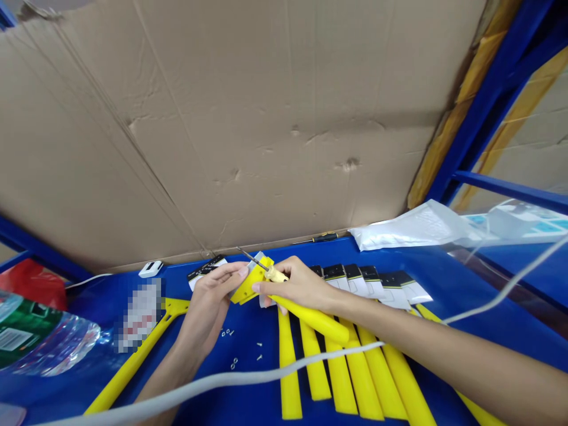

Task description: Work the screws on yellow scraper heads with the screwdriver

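Observation:
My left hand (pixel 212 296) is closed on the head of a yellow scraper (pixel 249 286), fingers along its thin greyish blade edge. The scraper's yellow handle slants down to the right, under my right hand (pixel 298 285). That hand grips a screwdriver (pixel 275 274) by its pale yellow handle. The metal shaft points up and left across the scraper head; I cannot tell whether its tip touches anything. Below my hands, several small screws and nuts (pixel 234 362) lie loose on the blue table (pixel 213 390).
Several yellow handles (pixel 316 367) lie side by side, black-and-white cards (pixel 355 279) at their far ends. Another yellow scraper (pixel 137 358) and a plastic bottle (pixel 48 334) are left. A white cable (pixel 248 377) crosses in front. Behind are a second screwdriver (pixel 325 237), white packet (pixel 412 228) and cardboard wall (pixel 266 130).

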Motion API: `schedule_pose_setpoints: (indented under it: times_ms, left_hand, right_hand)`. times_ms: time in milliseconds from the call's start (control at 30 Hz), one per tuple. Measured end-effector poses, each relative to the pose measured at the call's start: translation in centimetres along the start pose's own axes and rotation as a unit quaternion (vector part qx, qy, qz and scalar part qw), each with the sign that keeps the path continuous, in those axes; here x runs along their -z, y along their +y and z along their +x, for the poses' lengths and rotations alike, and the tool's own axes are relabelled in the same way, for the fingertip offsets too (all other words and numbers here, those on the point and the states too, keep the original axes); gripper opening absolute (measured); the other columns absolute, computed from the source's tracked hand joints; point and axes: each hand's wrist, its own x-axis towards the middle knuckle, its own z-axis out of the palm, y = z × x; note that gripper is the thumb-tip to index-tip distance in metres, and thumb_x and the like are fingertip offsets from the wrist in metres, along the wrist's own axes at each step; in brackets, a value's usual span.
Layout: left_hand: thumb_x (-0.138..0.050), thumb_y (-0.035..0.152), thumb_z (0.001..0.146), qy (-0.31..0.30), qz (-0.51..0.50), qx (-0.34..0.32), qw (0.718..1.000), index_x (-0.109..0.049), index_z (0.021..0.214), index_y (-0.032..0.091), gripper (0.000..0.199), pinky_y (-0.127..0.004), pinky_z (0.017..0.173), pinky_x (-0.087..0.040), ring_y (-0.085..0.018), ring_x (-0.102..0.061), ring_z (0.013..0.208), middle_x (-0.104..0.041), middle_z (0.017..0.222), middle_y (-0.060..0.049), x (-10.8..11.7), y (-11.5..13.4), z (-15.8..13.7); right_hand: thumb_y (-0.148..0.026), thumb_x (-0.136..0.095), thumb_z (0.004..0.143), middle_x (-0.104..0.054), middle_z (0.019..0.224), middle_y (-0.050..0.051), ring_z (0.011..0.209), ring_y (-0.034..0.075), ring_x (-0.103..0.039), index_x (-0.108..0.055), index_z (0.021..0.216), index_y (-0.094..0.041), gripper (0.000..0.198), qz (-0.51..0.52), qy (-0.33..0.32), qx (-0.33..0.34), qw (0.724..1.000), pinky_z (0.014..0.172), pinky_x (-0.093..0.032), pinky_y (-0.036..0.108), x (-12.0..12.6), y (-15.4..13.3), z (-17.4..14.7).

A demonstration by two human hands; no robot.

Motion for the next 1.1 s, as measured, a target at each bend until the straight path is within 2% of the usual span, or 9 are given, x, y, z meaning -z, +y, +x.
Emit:
schedule_pose_setpoints:
  times_ms: [367,533,733,933,1100]
  left_hand:
    - [-0.097,0.039,0.070,0.019,0.021,-0.023,0.999,-0.088,0.101,0.019,0.038,-0.038,0.097,-0.056,-0.029,-0.074,0.109,-0.083,0.112,-0.013,-0.2,-0.3,-0.2]
    - [-0.099,0.037,0.066,0.052,-0.005,-0.028,0.998,-0.088,0.100,0.019,0.040,-0.039,0.097,-0.057,-0.029,-0.073,0.109,-0.083,0.112,-0.013,-0.7,-0.7,-0.2]
    - [-0.097,0.036,0.069,0.064,-0.049,-0.025,0.996,-0.088,0.101,0.018,0.038,-0.038,0.094,-0.057,-0.027,-0.074,0.106,-0.082,0.110,-0.012,-0.7,-0.9,-0.1]
    - [-0.099,0.037,0.064,0.060,-0.021,-0.021,0.998,-0.088,0.098,0.018,0.040,-0.040,0.099,-0.056,-0.028,-0.073,0.109,-0.083,0.107,-0.012,-0.8,-1.0,0.0]
    - [-0.101,0.036,0.063,0.071,-0.018,-0.033,0.997,-0.088,0.095,0.020,0.039,-0.035,0.098,-0.056,-0.025,-0.074,0.107,-0.084,0.106,-0.010,-0.7,-1.2,0.1]
  right_hand:
    - [-0.053,-0.084,0.085,-0.079,0.078,0.005,0.049,0.010,-0.064,-0.077,0.077,-0.014,0.040,0.012,0.006,-0.002,1.000,0.046,-0.050,0.019,0.1,0.3,0.2]
    - [-0.051,-0.086,0.083,-0.078,0.077,0.005,0.050,0.009,-0.064,-0.077,0.076,-0.014,0.038,0.013,0.001,0.001,1.000,0.047,-0.051,0.019,0.1,0.2,0.2]
    - [-0.046,-0.095,0.073,-0.078,0.077,0.003,0.054,0.009,-0.065,-0.078,0.080,-0.014,0.037,0.041,-0.017,-0.013,0.999,0.052,-0.052,0.019,0.0,-0.1,0.1]
    - [-0.053,-0.090,0.079,-0.076,0.077,0.003,0.053,0.009,-0.064,-0.077,0.080,-0.015,0.041,0.031,-0.022,0.008,0.999,0.051,-0.051,0.020,0.0,-0.1,-0.1]
    - [-0.056,-0.082,0.087,-0.076,0.075,0.003,0.050,0.008,-0.064,-0.076,0.075,-0.014,0.044,0.018,-0.016,0.017,1.000,0.050,-0.050,0.019,-0.1,0.0,0.0]
